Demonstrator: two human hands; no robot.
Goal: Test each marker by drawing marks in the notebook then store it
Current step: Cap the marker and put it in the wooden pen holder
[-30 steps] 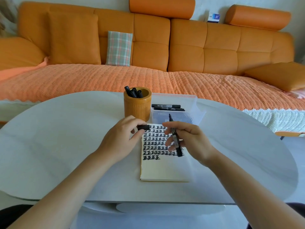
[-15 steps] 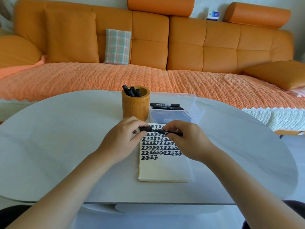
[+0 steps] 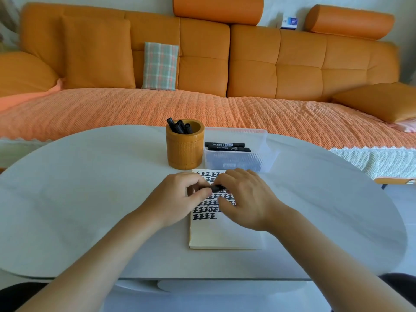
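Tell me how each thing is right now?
Marker: pinched between both hands.
Left hand: grips marker.
Right hand: grips marker.
Notebook: open, flat, top half marked.
Cup: upright, markers standing inside.
Box: open, two more lying inside.

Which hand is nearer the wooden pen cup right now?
Left. The left hand sits just in front of the wooden pen cup; the right hand is farther right, before the clear plastic box.

orange sofa (image 3: pixel 247 64), plaid cushion (image 3: pixel 160 66), knitted orange throw (image 3: pixel 135 109), white oval table (image 3: pixel 78 188)
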